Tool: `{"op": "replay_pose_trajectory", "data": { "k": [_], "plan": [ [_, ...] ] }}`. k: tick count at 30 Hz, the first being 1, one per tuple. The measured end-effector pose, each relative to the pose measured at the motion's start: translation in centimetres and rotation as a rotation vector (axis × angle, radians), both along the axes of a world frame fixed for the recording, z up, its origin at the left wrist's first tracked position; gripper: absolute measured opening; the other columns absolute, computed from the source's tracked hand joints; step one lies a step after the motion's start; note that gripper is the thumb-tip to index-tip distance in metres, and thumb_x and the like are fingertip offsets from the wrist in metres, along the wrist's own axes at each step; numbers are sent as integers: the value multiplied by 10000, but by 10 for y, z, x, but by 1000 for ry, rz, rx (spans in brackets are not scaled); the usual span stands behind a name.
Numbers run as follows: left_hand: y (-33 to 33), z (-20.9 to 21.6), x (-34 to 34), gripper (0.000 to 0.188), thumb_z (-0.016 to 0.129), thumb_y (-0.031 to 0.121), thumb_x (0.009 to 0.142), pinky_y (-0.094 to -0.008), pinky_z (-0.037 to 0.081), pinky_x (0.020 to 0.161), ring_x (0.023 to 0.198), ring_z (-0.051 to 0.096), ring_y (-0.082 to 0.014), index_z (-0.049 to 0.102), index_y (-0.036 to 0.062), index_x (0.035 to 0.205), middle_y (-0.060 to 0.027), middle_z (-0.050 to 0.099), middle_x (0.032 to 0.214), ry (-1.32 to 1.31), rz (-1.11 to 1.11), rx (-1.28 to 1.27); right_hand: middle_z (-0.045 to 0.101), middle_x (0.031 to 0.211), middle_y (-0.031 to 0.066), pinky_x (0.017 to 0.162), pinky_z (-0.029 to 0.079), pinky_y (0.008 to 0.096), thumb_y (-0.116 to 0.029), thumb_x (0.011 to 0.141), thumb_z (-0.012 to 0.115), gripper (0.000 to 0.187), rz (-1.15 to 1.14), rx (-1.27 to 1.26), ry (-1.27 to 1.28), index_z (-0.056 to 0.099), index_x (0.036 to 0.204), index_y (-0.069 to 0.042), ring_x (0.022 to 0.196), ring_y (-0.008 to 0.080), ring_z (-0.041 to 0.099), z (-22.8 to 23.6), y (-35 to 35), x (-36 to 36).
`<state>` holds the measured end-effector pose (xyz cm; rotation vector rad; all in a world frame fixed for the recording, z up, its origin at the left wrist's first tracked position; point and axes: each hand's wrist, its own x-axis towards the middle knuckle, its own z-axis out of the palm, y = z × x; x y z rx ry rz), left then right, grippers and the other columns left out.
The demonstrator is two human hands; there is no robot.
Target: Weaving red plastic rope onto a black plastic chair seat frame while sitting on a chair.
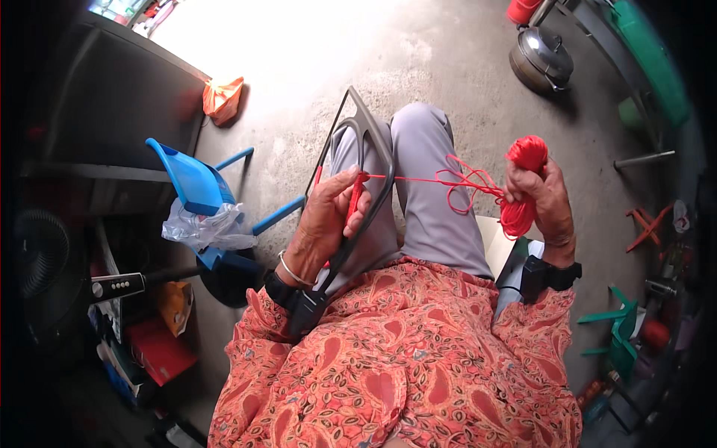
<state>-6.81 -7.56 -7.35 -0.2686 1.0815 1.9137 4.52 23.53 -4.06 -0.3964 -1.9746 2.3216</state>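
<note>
A dark grey, roughly triangular frame with a curved inner bar leans over my lap. My left hand is closed at the inner bar, around a red cord wrapping. From there a red strand runs across above my knees to my right hand. That hand is closed on a bundle of red cord, which sticks out above and below the fingers. Loose loops of cord hang beside the bundle. Part of the wrapping is hidden by my left fingers.
On the left stands a blue plastic chair with a clear plastic bag. An orange bag lies on the concrete floor. A lidded pot sits at the far right; a fan is at the left edge.
</note>
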Motion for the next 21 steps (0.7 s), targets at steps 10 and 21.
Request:
{"op": "replay_pose_trajectory", "data": {
  "k": [10,21],
  "plan": [
    [21,-27,24,278,554,275,939,-264,375,391,413,484,-148,568,4,997,-79,596,669,7,-124,41,467,724,5,608,415,260,-194,940,580,217,-68,-180,127,521,1037,-9,610,85,428,4,28,-3],
    [31,-46,27,366,485,306,977,-263,412,428,504,522,-168,543,-11,1151,-113,604,768,-137,-139,233,437,677,-14,574,430,245,-342,970,538,449,-89,-302,-122,454,1285,-33,558,75,442,-78,1,-11]
  ]
}}
